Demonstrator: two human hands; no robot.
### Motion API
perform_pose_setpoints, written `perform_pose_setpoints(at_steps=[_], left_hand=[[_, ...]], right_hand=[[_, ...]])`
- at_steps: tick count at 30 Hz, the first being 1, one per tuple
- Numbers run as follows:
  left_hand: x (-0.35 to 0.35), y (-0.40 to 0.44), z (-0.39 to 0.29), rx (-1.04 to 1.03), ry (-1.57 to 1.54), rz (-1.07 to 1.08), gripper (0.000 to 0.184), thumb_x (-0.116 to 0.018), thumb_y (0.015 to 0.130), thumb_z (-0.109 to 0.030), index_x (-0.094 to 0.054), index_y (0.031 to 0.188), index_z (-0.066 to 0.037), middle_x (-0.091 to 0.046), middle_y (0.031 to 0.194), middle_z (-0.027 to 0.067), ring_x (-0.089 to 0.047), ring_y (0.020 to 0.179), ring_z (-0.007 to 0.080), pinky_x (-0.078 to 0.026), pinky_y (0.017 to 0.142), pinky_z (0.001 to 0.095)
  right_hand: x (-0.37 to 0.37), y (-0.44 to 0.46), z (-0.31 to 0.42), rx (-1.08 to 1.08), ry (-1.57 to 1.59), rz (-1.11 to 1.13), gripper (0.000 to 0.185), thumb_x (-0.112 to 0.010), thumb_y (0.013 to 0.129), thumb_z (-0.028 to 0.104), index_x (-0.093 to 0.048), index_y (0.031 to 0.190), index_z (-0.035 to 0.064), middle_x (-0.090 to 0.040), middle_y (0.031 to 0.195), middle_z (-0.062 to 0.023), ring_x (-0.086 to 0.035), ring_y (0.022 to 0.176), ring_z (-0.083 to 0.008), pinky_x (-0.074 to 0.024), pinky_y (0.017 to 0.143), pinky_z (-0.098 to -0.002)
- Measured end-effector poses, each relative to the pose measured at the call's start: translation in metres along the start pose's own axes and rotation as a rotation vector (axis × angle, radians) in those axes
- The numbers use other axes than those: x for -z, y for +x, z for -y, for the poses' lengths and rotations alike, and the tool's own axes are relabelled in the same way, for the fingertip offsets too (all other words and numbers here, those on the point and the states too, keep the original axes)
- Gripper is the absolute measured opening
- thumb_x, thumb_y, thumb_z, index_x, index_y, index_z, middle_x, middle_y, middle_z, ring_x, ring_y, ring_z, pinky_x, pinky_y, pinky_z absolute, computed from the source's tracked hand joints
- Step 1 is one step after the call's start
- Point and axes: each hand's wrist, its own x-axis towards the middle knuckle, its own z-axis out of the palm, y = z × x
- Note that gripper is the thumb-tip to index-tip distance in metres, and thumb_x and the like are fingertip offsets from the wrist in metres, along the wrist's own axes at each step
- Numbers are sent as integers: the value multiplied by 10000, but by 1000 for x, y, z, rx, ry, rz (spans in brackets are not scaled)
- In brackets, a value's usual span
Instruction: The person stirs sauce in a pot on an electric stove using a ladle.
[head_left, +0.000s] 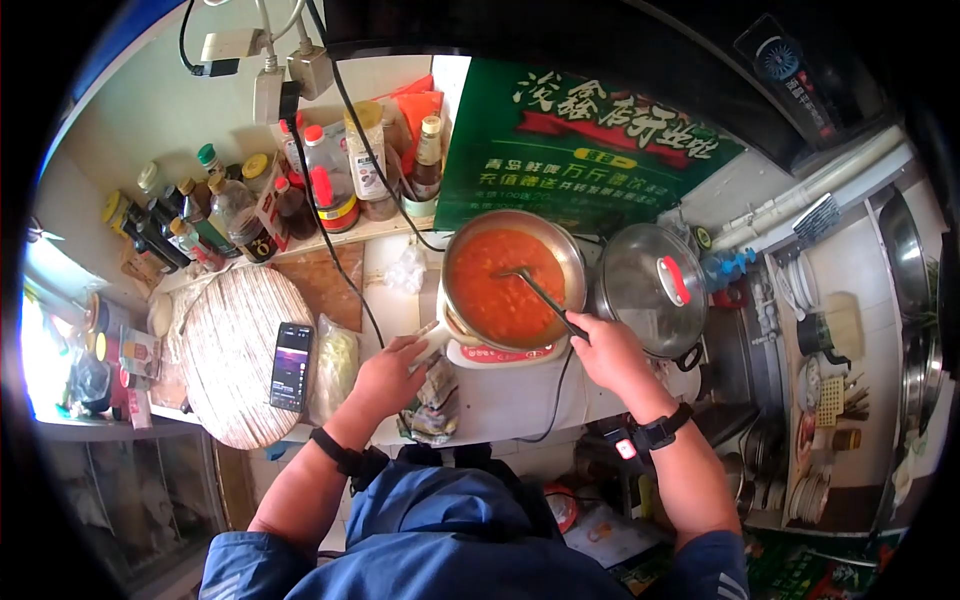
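A frying pan (pixel 574 262) full of chunky red sauce (pixel 500 265) sits on a white electric cooker (pixel 505 355) in the middle of the head view. My left hand (pixel 392 368) is closed around the pan's pale handle (pixel 436 340), at the pan's lower left. My right hand (pixel 610 350) grips the dark handle of a spatula-like utensil (pixel 545 300). Its head dips into the sauce near the pan's centre, so its exact shape is hidden. Beside the pan on the right stands a pot with a glass lid and a red knob (pixel 674 281).
A round wooden board (pixel 235 350) with a phone (pixel 291 366) on it lies at left. Next to it are a bagged green vegetable (pixel 335 370) and a cloth (pixel 432 400). Sauce bottles (pixel 240 220) line the back shelf. A black cable (pixel 350 265) hangs across the counter.
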Motion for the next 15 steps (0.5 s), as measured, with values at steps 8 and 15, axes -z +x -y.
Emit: perform_pose_setpoints(at_steps=[8,15], left_hand=[[-3,-1,3,-23,-5,-13,455,-696,930,-223,-681,1365,-90,-652,1409,169,-700,1134,398,-576,973,474],[-1,1,2,-31,2,-1,452,-697,937,-225,-678,1367,-83,-645,1418,180,-704,1118,401,-579,962,471]], right_hand=[[25,-7,0,-10,95,-104,386,-684,973,204,-703,1349,119,-753,997,-228,-718,941,-422,-573,844,-514],[0,11,13,-4,22,-20,399,-672,985,209,-689,1377,135,-755,1026,-219,-720,967,-411,-576,849,-503]])
